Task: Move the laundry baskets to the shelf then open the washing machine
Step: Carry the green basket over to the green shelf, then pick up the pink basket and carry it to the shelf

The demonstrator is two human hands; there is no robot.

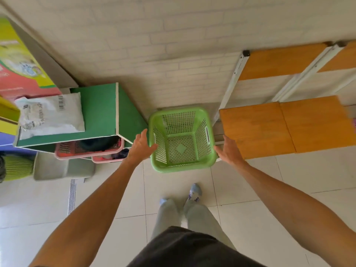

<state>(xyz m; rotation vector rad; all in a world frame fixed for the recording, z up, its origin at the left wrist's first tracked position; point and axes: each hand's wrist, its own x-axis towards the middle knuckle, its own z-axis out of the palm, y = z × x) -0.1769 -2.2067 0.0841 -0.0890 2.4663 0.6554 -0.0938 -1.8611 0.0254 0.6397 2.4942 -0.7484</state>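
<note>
Where green cabinet (100,112) meets shelf (256,128), green basket (182,139) sits

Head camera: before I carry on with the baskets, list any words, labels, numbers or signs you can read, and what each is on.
No text reads clearly enough to quote.
White mailer bag on the green cabinet: a barcode, small codes and printed lines, all too blurred to read.
Colourful box at far left: pictures and print, too blurred to read.
Green basket and wooden shelf: no text visible.
</note>
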